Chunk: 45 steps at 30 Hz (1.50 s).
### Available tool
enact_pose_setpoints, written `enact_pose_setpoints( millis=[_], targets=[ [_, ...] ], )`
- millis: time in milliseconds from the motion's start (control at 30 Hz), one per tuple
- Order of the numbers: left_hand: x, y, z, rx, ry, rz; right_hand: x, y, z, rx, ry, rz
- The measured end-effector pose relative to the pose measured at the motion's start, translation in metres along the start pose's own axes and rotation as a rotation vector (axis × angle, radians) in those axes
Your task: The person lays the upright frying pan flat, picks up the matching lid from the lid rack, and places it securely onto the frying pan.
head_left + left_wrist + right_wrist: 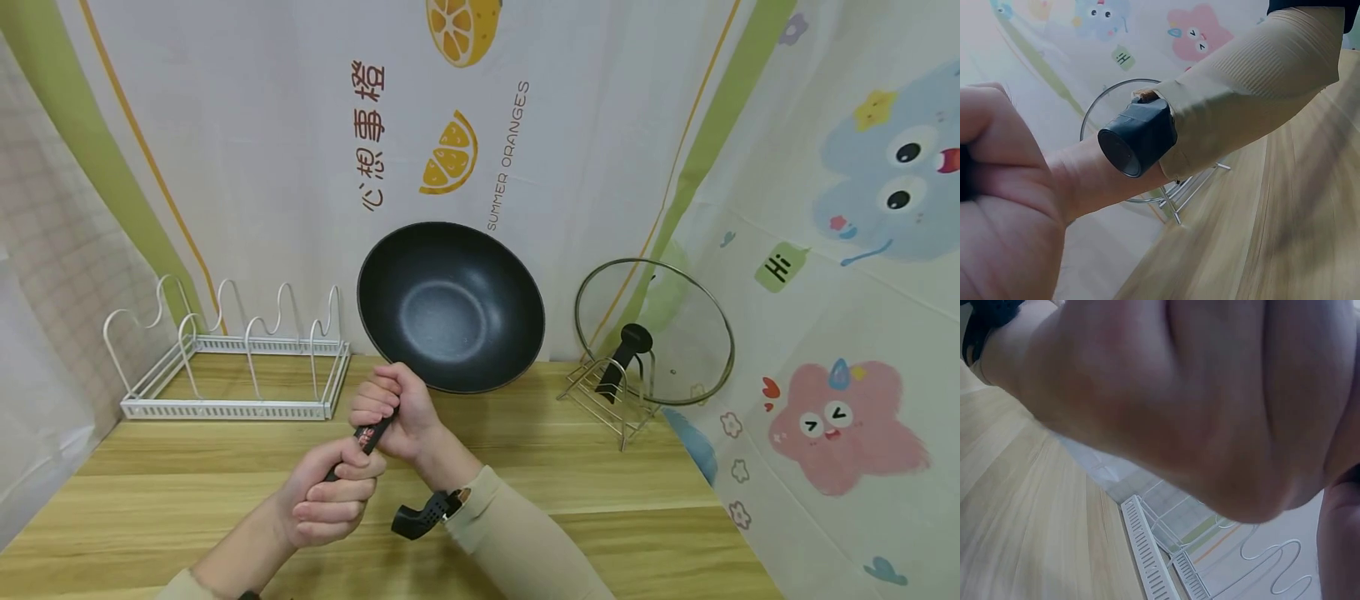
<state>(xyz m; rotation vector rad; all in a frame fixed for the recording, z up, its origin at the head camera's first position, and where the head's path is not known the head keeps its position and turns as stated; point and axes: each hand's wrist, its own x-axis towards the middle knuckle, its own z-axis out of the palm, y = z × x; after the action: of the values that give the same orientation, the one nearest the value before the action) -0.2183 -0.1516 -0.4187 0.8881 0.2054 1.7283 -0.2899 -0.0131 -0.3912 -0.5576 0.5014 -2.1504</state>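
A black wok (450, 308) is tipped up in the head view, its dark inside facing me, its lower rim overlapping the back of the table. Both hands grip its black handle (375, 432). The right hand (397, 408) holds the part nearer the pan, while the left hand (330, 492) has its fingers wrapped around the end nearer me. In the left wrist view, the left hand (1004, 194) fills the left side. The right hand (1210, 406) covers much of the right wrist view, hiding most of the handle there.
To the left stands a white wire rack (225, 408) with wavy dividers. At the right, a glass lid (682, 333) with a black knob leans upright in a small metal stand (622, 425). Printed curtains (285, 167) hang behind the wooden table (600, 533).
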Motion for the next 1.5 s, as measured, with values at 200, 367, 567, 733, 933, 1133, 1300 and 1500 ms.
enact_pose_setpoints(
  millis=[200, 367, 567, 733, 933, 1133, 1300, 1500],
  targets=[
    [0.001, 0.002, -0.001, -0.052, -0.045, -0.032, -0.001, 0.000, -0.003, 0.037, -0.014, -0.013],
    [-0.001, 0.004, -0.002, -0.091, -0.072, -0.063, -0.002, 0.001, -0.004, 0.011, -0.001, -0.031],
    [-0.005, 0.006, -0.002, -0.076, -0.036, -0.078, -0.003, 0.001, 0.000, -0.030, 0.059, -0.024],
    [-0.008, 0.008, -0.002, -0.066, -0.022, -0.081, -0.005, 0.000, 0.003, -0.047, 0.131, -0.015],
    [-0.007, 0.010, -0.005, -0.092, -0.045, -0.118, -0.006, 0.000, 0.003, -0.055, 0.179, -0.023],
    [-0.006, 0.010, -0.010, -0.107, -0.072, -0.158, -0.009, -0.001, 0.000, -0.068, 0.195, -0.028],
    [-0.005, 0.010, -0.014, -0.121, -0.067, -0.174, -0.012, -0.001, -0.002, -0.063, 0.218, -0.032],
    [-0.004, 0.008, -0.016, -0.144, -0.058, -0.179, -0.014, 0.000, -0.005, -0.052, 0.228, -0.030]
  ],
)
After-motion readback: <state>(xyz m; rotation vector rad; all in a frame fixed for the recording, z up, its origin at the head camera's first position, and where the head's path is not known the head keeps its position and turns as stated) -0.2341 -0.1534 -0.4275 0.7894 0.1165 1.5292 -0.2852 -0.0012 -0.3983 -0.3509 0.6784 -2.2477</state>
